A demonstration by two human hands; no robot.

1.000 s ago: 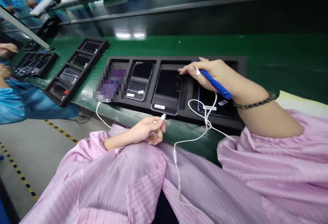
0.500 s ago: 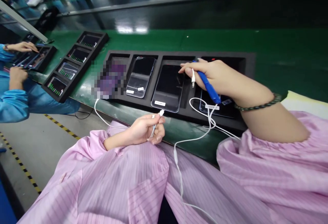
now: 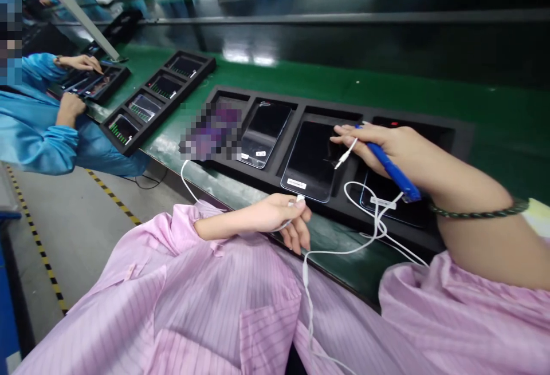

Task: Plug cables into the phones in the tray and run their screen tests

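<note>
My left hand (image 3: 281,214) pinches a white cable plug (image 3: 300,198) against the lower edge of a dark-screened tablet (image 3: 311,154); whether it is seated in a port is hidden. My right hand (image 3: 387,143) grips a blue pen-shaped tool (image 3: 392,173), its fingertips over the tablet's upper right. From those fingers dangles a second white plug (image 3: 345,156). A looped white cable (image 3: 326,251) runs from near the tool's lower end towards my lap. The tablet lies in a black foam tray (image 3: 264,176), between a second tablet (image 3: 267,134) and another partly under my right hand.
A pixelated screen (image 3: 217,129) fills the tray's left slot, with a white cable (image 3: 184,177) below it. Further left stands another black tray (image 3: 165,113) of lit devices. A co-worker's blue sleeve (image 3: 38,140) and hands are beyond, over a third tray (image 3: 112,86).
My left hand has brought its plug up to the tablet's lower edge. My right hand keeps hold of the blue tool over the tablet. The whole view has shifted to the left.
</note>
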